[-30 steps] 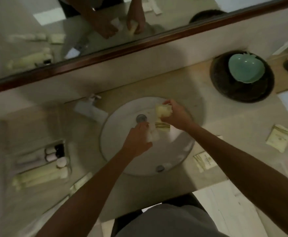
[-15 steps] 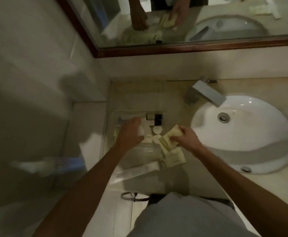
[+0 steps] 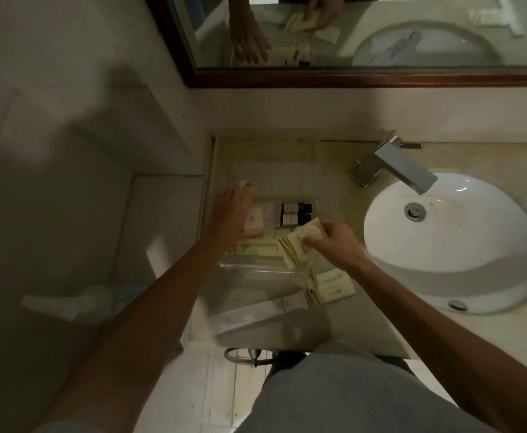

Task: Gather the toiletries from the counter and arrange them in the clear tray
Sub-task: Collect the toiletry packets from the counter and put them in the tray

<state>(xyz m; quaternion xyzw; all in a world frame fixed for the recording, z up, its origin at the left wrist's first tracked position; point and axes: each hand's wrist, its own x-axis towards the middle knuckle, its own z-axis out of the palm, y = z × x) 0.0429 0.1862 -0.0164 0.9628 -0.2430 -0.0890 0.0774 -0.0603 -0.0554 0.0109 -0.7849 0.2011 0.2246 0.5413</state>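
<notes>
Right hand pinching cream packets over clear tray on desk, likely to drop in. Left hand spread wide, empty, over tray's left side, probably steadying contents.
</notes>
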